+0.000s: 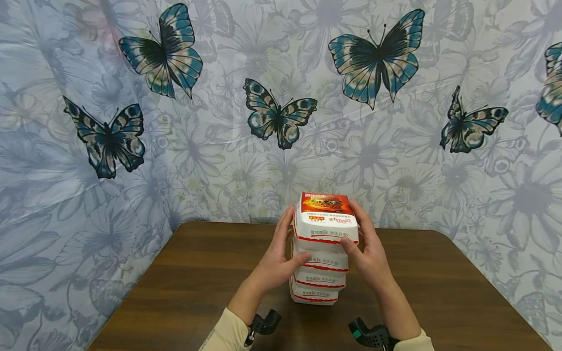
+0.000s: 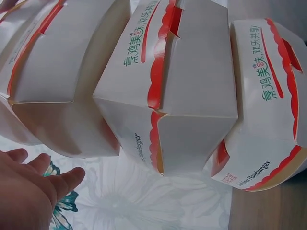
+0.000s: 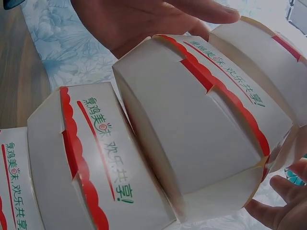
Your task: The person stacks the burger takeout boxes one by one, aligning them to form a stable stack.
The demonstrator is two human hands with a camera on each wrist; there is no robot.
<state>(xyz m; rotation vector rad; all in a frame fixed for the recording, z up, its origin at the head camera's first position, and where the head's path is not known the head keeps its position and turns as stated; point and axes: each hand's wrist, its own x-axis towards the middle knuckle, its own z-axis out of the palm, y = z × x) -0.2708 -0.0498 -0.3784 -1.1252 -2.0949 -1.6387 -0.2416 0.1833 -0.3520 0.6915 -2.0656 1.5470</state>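
Observation:
Several white paper hamburger boxes with scalloped red trim and green lettering stand in one uneven stack. The top box carries a burger picture on its lid and sits slightly to the right of the lower boxes. My left hand is along the stack's left side, its fingers extended and its thumb across the front of the second box. In the left wrist view its fingers are spread beside the boxes. My right hand flanks the top box, thumb at its lower front corner and straight fingers along the right side.
The stack stands on a brown wooden table. A cloth printed with flowers and butterflies hangs behind the table. Black devices are strapped to both wrists.

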